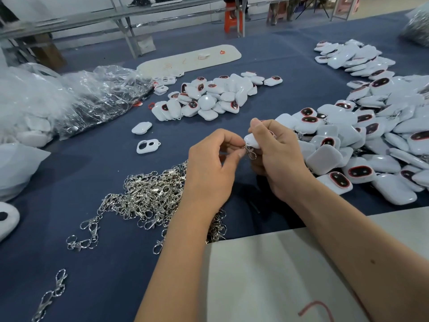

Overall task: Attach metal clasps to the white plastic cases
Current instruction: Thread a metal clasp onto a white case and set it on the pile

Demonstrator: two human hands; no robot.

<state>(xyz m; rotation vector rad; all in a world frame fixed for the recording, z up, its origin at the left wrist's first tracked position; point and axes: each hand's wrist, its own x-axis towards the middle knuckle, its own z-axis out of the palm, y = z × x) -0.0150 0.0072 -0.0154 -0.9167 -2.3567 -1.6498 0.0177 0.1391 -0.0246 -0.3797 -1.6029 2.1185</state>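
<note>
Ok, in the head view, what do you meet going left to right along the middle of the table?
Crumpled plastic bags → white frame with two holes → left hand → held white case → right hand → big heap of cases.

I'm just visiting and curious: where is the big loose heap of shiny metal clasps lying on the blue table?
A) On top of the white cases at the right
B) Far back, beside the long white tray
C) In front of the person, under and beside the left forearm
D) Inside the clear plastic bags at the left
C: the heap of metal clasps spreads over the blue table beside and beneath the left forearm, below the left hand.
</note>
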